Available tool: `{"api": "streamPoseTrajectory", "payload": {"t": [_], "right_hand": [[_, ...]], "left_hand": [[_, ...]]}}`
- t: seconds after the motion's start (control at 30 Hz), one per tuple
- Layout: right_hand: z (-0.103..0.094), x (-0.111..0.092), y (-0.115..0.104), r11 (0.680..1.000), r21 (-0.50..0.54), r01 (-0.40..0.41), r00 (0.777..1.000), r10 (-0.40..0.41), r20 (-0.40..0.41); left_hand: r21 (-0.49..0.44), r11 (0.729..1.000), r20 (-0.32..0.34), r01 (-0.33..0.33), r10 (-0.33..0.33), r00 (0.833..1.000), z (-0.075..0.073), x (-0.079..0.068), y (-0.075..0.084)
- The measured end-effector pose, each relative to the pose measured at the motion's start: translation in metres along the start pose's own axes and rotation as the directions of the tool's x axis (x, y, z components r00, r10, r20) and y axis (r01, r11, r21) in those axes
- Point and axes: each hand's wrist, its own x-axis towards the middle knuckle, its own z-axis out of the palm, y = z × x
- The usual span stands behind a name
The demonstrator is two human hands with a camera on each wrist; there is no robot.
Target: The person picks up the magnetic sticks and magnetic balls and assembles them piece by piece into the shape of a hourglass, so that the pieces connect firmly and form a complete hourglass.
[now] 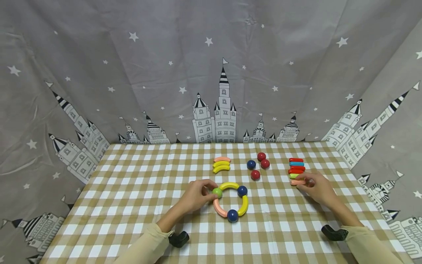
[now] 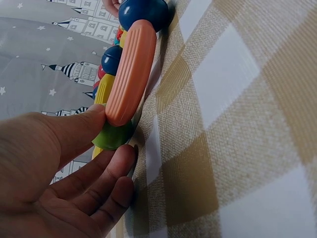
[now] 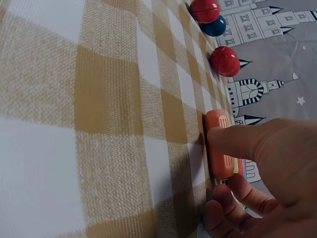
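Note:
On the tablecloth lies a ring of curved sticks joined by balls. Its parts are a salmon curved stick (image 2: 132, 74), two yellow curved sticks (image 1: 244, 206), two dark blue balls (image 1: 232, 215) and a green ball (image 1: 217, 192). At the ring's left side my left hand (image 1: 197, 196) pinches the green ball between thumb and fingers, the thumb tip also at the salmon stick's end. My right hand (image 1: 317, 189) holds a short salmon rod (image 3: 218, 148), thumb on one side and fingertips at its far end. That rod lies at the near end of a row, beside a light green rod (image 1: 292, 176).
Farther up that row are red rods (image 1: 296, 168) and a blue rod (image 1: 296, 164). Beyond the ring lie spare curved sticks (image 1: 221, 165), with three red balls (image 1: 255, 175) and a blue ball (image 1: 251, 164) to their right. A grey castle-print curtain (image 1: 165, 91) rises behind the checked table (image 1: 132, 205).

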Motion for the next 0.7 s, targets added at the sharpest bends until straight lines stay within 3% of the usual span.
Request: {"api": "streamPoseTrajectory", "payload": {"t": [0.43, 0.7], "right_hand": [[-0.0002, -0.0020, -0.0041, 0.999, -0.036, 0.031, 0.999, -0.030, 0.026], [-0.0008, -0.0029, -0.0066, 0.999, -0.046, -0.016, 0.997, 0.019, 0.078]], "left_hand": [[0.010, 1.000, 0.000, 0.006, -0.006, 1.000, -0.0007, 0.0003, 0.0018], [0.007, 1.000, 0.002, -0.001, 0.001, 1.000, 0.0005, 0.0002, 0.0003]]}}
